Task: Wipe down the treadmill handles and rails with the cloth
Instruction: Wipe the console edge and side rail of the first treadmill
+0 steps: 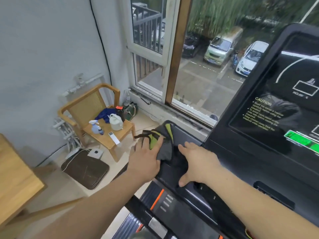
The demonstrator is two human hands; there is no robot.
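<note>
1. A grey and lime-green cloth (166, 149) lies bunched on top of a black treadmill rail (185, 135), near the left side of the console (276, 104). One end droops over the rail's outer edge.
2. The cloth looks soft, light and limp, creased into loose folds. It will likely slide easily over the rail's smooth plastic and sag if lifted by a corner. Nothing about it seems fragile. A sensible hold is to gather its middle under the palm, so that the loose ends do not trail or catch.
3. The left hand (146, 159) is palm down with the fingers straight. The fingertips press on the near edge of the cloth and do not curl round it. The bare forearm reaches in from the lower left.
4. The right hand (198, 163) lies flat on the rail just beside the cloth, with the fingers extended and the thumb spread wide. It grasps nothing. It cannot be told whether its fingertips touch the cloth's darker fold.
5. Well apart on the left, below a window, stands a wooden chair (76, 109). On its seat are a spray bottle (95, 127) and a white jug (116, 122)
</note>
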